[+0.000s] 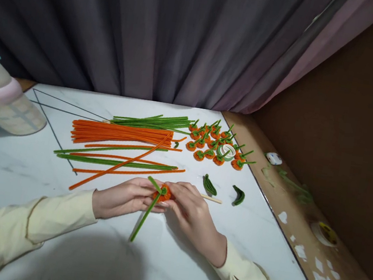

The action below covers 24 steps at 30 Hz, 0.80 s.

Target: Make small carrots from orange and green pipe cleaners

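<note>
1. Cream sleeves lay nearest, over bare white marbled surface with open room between them.
2. Left hand and right hand met mid-surface; fingers of both were closed on a fuzzy orange coil, round and flat, with a green pipe-cleaner stem trailing toward the near edge.
3. Orange pipe cleaners and green pipe cleaners, long and fuzzy, lay just beyond the hands.
4. Finished orange coils clustered near the far right edge around a tape roll.
5. Two folded green leaves lay right of the hands; a thin wooden stick touched the right hand.
</note>
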Each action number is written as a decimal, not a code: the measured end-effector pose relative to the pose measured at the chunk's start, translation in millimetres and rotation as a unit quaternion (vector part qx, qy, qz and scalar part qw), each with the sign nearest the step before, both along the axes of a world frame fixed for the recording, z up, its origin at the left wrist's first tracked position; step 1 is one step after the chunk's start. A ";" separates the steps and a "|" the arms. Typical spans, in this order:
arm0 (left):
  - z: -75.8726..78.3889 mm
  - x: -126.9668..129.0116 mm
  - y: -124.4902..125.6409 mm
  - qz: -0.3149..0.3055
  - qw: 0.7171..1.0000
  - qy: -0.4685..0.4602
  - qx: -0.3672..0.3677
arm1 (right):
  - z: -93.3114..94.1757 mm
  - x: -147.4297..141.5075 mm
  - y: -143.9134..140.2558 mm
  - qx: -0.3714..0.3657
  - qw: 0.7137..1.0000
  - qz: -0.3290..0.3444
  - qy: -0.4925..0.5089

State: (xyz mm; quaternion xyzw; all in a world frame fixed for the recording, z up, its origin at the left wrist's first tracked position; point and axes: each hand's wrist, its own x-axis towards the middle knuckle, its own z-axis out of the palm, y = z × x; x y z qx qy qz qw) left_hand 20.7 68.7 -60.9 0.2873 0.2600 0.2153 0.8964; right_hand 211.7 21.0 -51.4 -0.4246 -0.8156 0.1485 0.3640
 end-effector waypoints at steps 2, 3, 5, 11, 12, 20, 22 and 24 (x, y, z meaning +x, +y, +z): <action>-0.3 0.4 0.2 -0.004 1.000 0.010 0.006 | -1.8 1.6 0.7 0.009 1.000 0.009 -0.006; -0.3 0.5 0.1 -0.007 1.000 0.013 0.009 | -3.1 2.2 1.2 0.018 1.000 0.015 -0.008; 0.2 0.6 -0.3 -0.017 1.000 0.020 0.014 | -6.3 2.8 2.4 0.037 0.999 0.031 -0.008; 1.7 0.8 -0.6 -0.039 0.998 0.030 0.045 | -13.1 5.2 7.3 0.043 0.997 0.062 0.006; 1.5 1.0 -0.3 -0.035 0.998 0.031 0.046 | -12.8 5.9 7.9 0.037 0.997 0.061 0.004; 2.9 2.2 -0.5 -0.003 1.000 0.028 0.008 | 0.1 8.4 6.6 0.041 0.998 0.041 -0.002; 3.1 2.6 -0.8 -0.005 1.000 0.030 0.003 | 1.3 7.1 4.9 0.074 0.996 0.051 -0.028; 2.3 2.9 -1.2 -0.006 1.000 0.025 0.000 | 0.7 5.5 3.6 0.105 0.992 0.057 -0.045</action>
